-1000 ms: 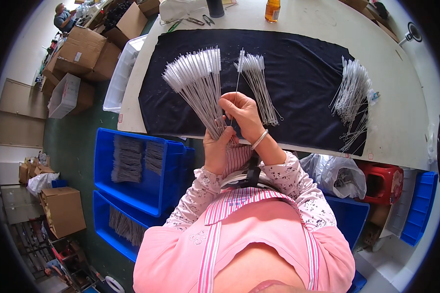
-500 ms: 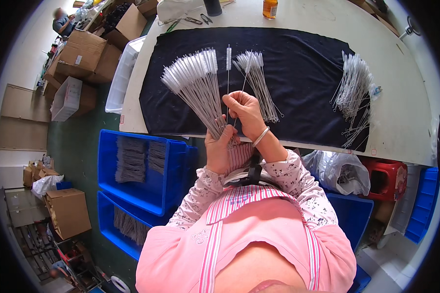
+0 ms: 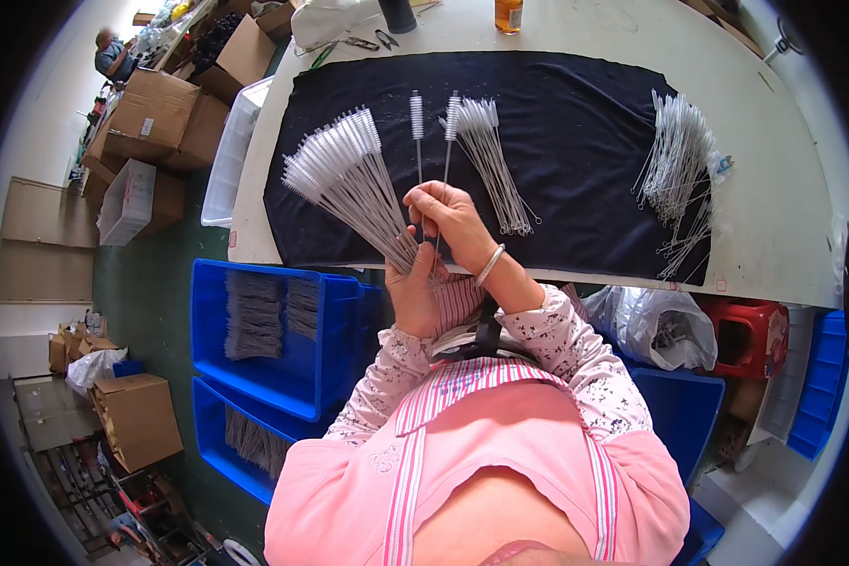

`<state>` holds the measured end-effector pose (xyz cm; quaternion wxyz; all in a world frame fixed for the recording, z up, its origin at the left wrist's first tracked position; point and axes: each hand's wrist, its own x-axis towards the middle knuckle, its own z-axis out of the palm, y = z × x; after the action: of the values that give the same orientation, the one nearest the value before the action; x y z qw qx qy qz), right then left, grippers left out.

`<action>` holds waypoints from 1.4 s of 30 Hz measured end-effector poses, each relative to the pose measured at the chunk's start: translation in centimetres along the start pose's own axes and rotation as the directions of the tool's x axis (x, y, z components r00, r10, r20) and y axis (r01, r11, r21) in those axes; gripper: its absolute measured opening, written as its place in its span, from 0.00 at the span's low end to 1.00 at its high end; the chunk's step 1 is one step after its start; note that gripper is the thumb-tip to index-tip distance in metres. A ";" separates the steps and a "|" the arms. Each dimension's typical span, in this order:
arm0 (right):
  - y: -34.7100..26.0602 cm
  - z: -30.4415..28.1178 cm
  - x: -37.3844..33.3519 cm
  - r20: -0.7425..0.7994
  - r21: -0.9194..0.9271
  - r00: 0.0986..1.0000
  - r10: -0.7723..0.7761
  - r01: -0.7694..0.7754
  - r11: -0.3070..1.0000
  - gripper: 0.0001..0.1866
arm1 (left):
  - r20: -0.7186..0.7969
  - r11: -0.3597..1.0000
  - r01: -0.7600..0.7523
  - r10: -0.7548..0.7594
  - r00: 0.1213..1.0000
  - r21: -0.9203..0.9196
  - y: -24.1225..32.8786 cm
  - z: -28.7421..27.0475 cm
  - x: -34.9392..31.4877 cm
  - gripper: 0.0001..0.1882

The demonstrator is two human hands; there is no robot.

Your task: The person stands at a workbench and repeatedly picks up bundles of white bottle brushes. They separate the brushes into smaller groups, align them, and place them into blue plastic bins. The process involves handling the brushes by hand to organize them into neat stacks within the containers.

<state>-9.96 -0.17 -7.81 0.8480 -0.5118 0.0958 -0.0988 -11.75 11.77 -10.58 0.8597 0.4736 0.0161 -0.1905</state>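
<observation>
My left hand (image 3: 413, 294) is closed round the lower ends of a thick fan of wire brushes (image 3: 344, 170) with white bristle heads, held upright over the table's front edge. My right hand (image 3: 451, 222) pinches thin brush stems beside it. Two single brushes stand apart from the fan there: one white-headed brush (image 3: 417, 118) at left and another brush (image 3: 452, 121) at right. Just right of these, a smaller bundle of brushes (image 3: 496, 174) lies on the black cloth (image 3: 575, 160), loop ends toward me. The fingertips partly hide where each stem is gripped.
At the cloth's right end lies a pile of looped brushes (image 3: 677, 151). Beyond the cloth are small snips (image 3: 387, 40) and an amber bottle (image 3: 507, 16). Blue crates (image 3: 321, 349) with grey wire bundles stand left below the table; a red stool (image 3: 745, 335) is at right.
The fan of brushes and both hands have shifted left. The fan leans farther left, and the right-hand single brush now stands more upright, clear of the small bundle's heads.
</observation>
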 end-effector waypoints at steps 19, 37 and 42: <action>0.7 -2.9 -2.9 -0.687 0.279 0.709 -0.162 0.462 0.841 0.14 | -0.141 0.998 -0.031 0.039 0.989 0.059 -1.0 2.6 0.6 0.19; -5.0 -31.8 -21.4 -0.917 -0.383 0.076 -0.392 0.115 0.917 0.08 | 0.284 0.976 0.197 -0.215 0.935 0.090 -0.3 3.8 0.5 0.21; -3.6 -38.6 -21.8 -0.820 -0.561 -0.063 -0.569 -0.107 0.821 0.06 | 0.274 0.970 0.156 -0.204 0.940 0.187 -0.5 2.9 0.0 0.21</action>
<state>-41.37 -28.82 -20.91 0.3358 -0.4784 0.5920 -0.5549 -12.38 9.14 -9.40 0.7900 0.5056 -0.0830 -0.3367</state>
